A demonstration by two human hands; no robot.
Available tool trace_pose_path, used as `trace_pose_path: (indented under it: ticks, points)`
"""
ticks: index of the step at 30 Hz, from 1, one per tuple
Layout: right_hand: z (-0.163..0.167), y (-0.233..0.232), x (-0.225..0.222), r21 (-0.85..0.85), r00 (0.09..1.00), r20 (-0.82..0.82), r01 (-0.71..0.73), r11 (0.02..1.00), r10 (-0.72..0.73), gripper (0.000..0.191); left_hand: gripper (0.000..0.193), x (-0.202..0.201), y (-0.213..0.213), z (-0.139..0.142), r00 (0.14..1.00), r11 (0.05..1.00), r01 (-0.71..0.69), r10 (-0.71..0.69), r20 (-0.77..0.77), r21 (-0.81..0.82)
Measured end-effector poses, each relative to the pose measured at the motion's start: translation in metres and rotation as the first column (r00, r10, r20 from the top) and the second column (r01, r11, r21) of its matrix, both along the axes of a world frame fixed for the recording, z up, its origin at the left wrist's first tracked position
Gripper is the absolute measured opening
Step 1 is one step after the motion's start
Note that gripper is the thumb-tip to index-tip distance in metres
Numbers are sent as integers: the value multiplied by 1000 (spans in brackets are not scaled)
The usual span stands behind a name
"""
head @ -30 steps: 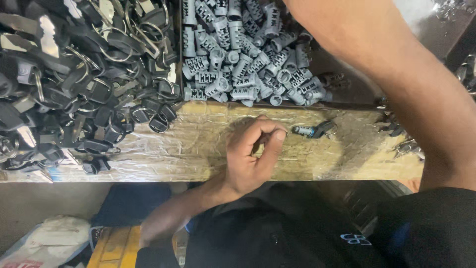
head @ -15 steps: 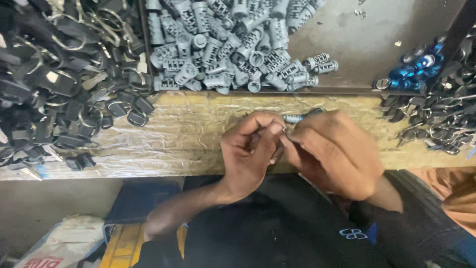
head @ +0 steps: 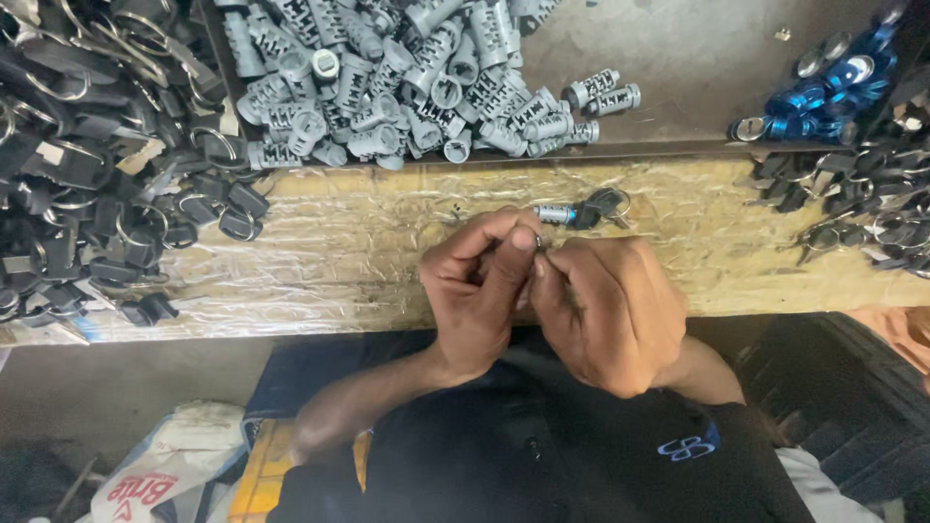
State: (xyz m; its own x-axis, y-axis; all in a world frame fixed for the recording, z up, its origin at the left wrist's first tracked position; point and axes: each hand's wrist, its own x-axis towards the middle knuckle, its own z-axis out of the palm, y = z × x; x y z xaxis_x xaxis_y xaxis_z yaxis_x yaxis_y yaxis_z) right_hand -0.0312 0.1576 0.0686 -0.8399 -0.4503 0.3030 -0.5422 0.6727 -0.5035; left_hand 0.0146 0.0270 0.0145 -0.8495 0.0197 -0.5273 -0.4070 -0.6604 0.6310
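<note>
Both hands have come together at the counter (head: 320,257) edge: the left hand (head: 480,291) and right hand (head: 610,310) now pinch a small part (head: 539,242), mostly hidden, between fingertips. Just beyond lies a cylinder with black-headed key (head: 579,212); farther off, grey cylinders (head: 387,87), black key rings (head: 87,165), blue pieces (head: 823,97).
</note>
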Motion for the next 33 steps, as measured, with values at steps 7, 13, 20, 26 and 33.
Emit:
trace_pose_path:
  ticks: [7, 13, 20, 26, 33]
  points:
    - [-12, -13, -4, -70, 989, -128, 63, 996, -71, 21, 14, -8, -9, 3, 996, 1000, 20, -21, -81, -16]
    - [5, 10, -18, -110, 961, 272, -19, 994, 48, 32, 7, -22, -30, 1, 942, 942, 153, -230, -245, -298]
    - [3, 14, -20, -210, 946, 299, -65, 975, 128, 32, 9, -38, -44, 1, 877, 873, 308, -415, -244, -379]
    - [3, 22, -32, -222, 888, 418, -106, 969, 193, 23, 7, -39, -53, -3, 860, 875, 369, -449, -242, -314]
    - [8, 28, -103, -70, 944, 304, -109, 992, 125, 14, 6, -28, -40, -4, 927, 958, 182, -242, -286, -221]
